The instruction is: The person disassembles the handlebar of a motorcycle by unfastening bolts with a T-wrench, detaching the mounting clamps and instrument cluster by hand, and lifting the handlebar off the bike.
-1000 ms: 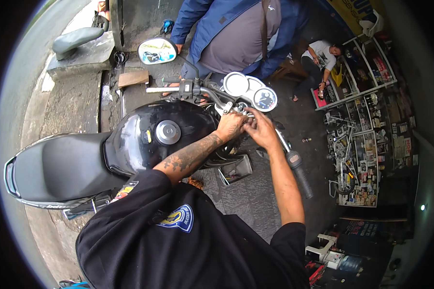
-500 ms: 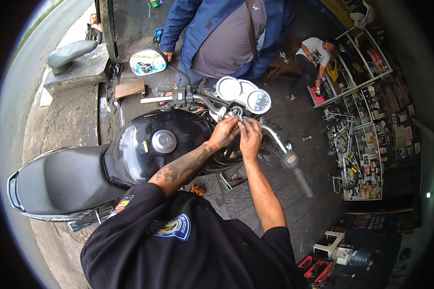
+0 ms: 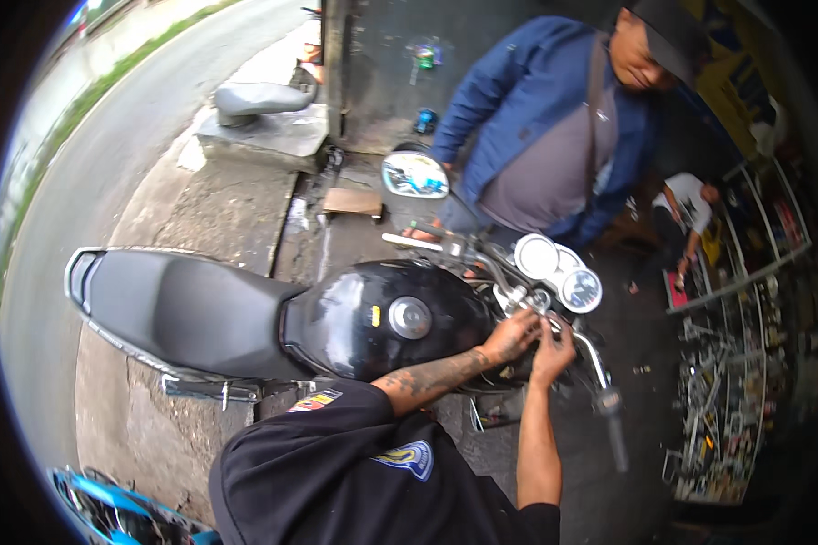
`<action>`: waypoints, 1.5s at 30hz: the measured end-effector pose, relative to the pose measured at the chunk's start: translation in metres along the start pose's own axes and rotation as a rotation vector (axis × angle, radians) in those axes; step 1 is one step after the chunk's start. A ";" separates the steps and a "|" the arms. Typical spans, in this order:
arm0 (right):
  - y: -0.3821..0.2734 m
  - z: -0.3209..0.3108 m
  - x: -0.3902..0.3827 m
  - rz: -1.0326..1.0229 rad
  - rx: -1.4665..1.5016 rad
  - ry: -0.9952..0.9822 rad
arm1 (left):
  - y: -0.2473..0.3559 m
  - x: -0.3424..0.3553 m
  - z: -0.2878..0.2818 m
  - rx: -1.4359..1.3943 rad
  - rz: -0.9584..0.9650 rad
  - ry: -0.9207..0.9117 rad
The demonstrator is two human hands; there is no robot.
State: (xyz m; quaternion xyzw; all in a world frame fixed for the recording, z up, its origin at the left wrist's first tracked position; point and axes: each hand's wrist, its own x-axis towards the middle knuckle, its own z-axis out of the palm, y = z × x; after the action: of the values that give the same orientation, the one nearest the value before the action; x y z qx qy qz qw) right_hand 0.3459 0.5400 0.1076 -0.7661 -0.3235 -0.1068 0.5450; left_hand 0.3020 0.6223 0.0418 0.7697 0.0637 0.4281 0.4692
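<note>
A black motorcycle stands in front of me, its glossy fuel tank (image 3: 345, 313) to the left of my hands and its round gauges (image 3: 559, 265) just beyond them. My left hand (image 3: 511, 338) is closed, fingertips pinched together by the handlebar clamp, below the round ignition lock (image 3: 541, 297). Fingers bent inward, my right hand (image 3: 553, 352) meets it from the right, nearly touching it. Whatever lies between the fingertips is too small and covered to name. The right half of the handlebar (image 3: 593, 356) passes close beside my right hand.
A person in a blue jacket (image 3: 500, 100) stands beyond the handlebar, behind the mirror (image 3: 415, 174). Another person (image 3: 688, 213) sits by the crowded shelves (image 3: 727, 391) at right. A loose seat (image 3: 259, 100) rests on a concrete block; a blue motorcycle (image 3: 123, 509) is at lower left.
My view has swung left and upward, so the motorcycle and my hands appear farther right and lower. Both hands stay together near the handlebar clamp.
</note>
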 end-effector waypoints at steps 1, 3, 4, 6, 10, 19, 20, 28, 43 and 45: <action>0.006 0.002 0.000 0.041 0.041 0.002 | 0.002 0.001 0.000 0.006 -0.044 -0.008; 0.013 0.002 -0.001 0.095 0.077 -0.017 | 0.004 0.005 0.003 0.016 -0.106 -0.004; 0.018 0.008 -0.003 0.153 0.129 0.040 | 0.004 0.007 0.003 -0.010 -0.104 0.009; 0.005 0.011 -0.001 0.167 0.067 -0.011 | -0.001 0.009 0.002 0.056 -0.115 0.019; 0.005 0.010 0.002 0.024 -0.156 -0.021 | 0.006 0.005 -0.009 0.035 -0.094 0.019; -0.015 -0.007 0.010 -0.177 -0.152 -0.151 | 0.007 0.007 -0.009 0.015 -0.034 -0.019; -0.019 -0.002 0.015 -0.170 -0.138 -0.167 | 0.005 0.011 -0.011 0.007 -0.065 -0.055; -0.017 -0.021 0.025 0.143 -0.009 -0.026 | 0.012 0.009 -0.007 -0.070 -0.090 -0.066; -0.016 -0.032 0.067 0.162 -0.240 -0.280 | 0.016 0.016 -0.008 0.048 -0.186 -0.008; -0.016 -0.030 0.066 0.114 -0.245 -0.300 | 0.018 0.014 -0.011 0.042 -0.249 -0.032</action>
State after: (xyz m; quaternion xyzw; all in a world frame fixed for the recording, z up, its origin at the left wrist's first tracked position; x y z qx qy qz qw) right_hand 0.3923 0.5405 0.1651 -0.8512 -0.3417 0.0012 0.3983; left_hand 0.2978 0.6267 0.0666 0.7722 0.1603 0.3529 0.5035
